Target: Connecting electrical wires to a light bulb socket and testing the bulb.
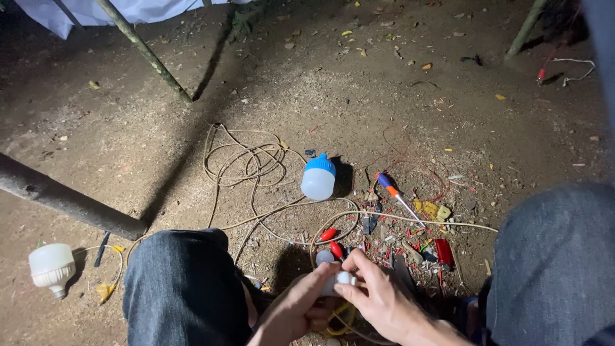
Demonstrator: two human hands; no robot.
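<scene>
head view, looking down between 2 knees in dark denim. the left hand (296, 312) and the right hand (378, 298) meet low in the frame, just above the ground. between them sits a small white part (344, 279), rounded and pale; its exact kind cannot be told. the right hand's thumb and fingers (359, 263) curl over the part from above and pinch it, so the part lies at the very tip of that grip. the left hand's grip is pressed closed around the part's lower side, its fingertips touching those of the right hand. a loop of yellow wire (339, 317) hangs below the 2 hands, partly hidden by them.

just beyond the hands, on the dirt floor (384, 115), lie a small white bulb (324, 257) and 2 red caps (332, 242), close together. further out rests a white lamp with a blue base (318, 177), on its side, beside a loose coil of beige cable (246, 163). a screwdriver with a blue and orange handle (392, 192) lies to the right of the lamp, its shaft pointing toward the right knee. scraps of red and yellow wire insulation scatter around it. a second white lamp (51, 266) lies well apart at the left edge, near a dark pipe (70, 202) that crosses the floor.
</scene>
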